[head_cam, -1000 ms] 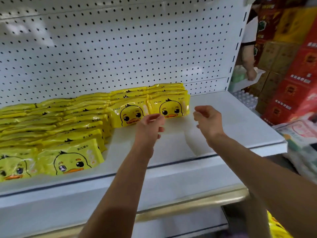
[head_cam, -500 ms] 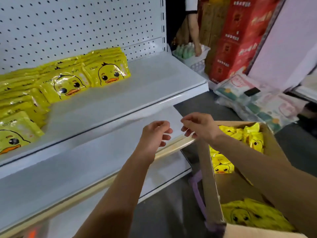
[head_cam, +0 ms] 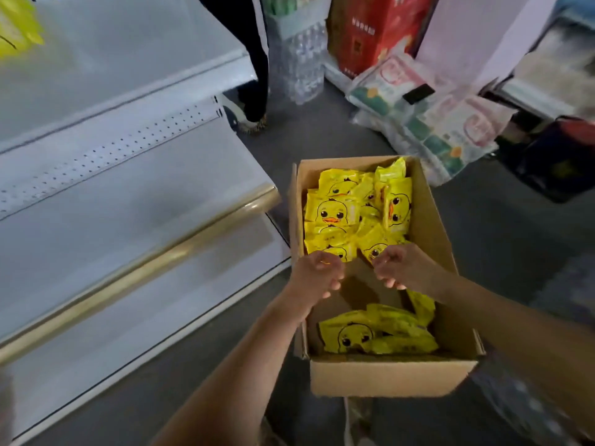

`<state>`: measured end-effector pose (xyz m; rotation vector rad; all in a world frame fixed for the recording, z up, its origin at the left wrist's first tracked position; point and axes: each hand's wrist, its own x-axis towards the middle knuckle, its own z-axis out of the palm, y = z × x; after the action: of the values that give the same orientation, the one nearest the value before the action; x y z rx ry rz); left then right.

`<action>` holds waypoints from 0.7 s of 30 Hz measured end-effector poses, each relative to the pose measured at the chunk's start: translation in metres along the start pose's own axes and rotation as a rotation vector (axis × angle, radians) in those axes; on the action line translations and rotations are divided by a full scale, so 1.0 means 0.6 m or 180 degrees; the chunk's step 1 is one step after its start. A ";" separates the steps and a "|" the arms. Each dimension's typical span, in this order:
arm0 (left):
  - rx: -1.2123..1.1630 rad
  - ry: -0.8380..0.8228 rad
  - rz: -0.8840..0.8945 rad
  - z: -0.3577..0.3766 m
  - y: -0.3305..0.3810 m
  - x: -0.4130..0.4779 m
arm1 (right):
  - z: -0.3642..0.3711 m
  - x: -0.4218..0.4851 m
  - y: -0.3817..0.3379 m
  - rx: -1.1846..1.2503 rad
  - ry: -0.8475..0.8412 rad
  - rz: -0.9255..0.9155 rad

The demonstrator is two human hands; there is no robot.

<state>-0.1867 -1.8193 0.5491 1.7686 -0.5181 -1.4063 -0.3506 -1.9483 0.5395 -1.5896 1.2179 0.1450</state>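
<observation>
Grey shop floor [head_cam: 502, 252], cardboard box [head_cam: 392, 378] of duck-faced yellow packs [head_cam: 331, 212].

White shelving [head_cam: 128, 175] — grey floor [head_cam: 502, 239]

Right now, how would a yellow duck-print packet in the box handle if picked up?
Probably soft and bendy: the yellow duck-print plastic packets slump at angles in the brown cardboard box. Likely slippery: glossy film. Flat, so unlikely to roll.

White shelving [head_cam: 128, 194] runs down the left, red cartons [head_cam: 370, 30] stack up beyond, bottled water [head_cam: 296, 66] stands beside them, wrapped packs [head_cam: 444, 123] sprawl on the floor.
</observation>
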 end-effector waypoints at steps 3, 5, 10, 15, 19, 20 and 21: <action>0.0179 0.0038 -0.0186 0.059 -0.064 0.053 | 0.000 0.029 0.085 -0.0353 -0.0182 0.0124; 0.0347 0.0108 -0.0397 0.089 -0.105 0.088 | 0.008 0.052 0.135 -0.0655 -0.0259 0.0096; 0.1067 0.0046 -0.0711 0.135 -0.198 0.152 | 0.053 0.097 0.218 -0.1806 -0.0393 0.0129; 0.3293 -0.0256 -0.0532 0.160 -0.261 0.194 | 0.113 0.132 0.287 -0.2744 -0.0460 0.0195; 0.3695 -0.0411 -0.0579 0.178 -0.293 0.212 | 0.125 0.150 0.294 -0.3213 -0.0466 0.0126; 0.3750 -0.0349 -0.0547 0.180 -0.297 0.214 | 0.124 0.152 0.291 -0.3377 -0.0503 0.0057; 0.3746 -0.0271 -0.0541 0.181 -0.298 0.213 | 0.122 0.155 0.287 -0.3524 -0.0548 0.0000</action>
<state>-0.2793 -1.8424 0.3232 2.6855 -1.4796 -1.3745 -0.4014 -1.9312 0.3378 -2.4265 1.0297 1.0792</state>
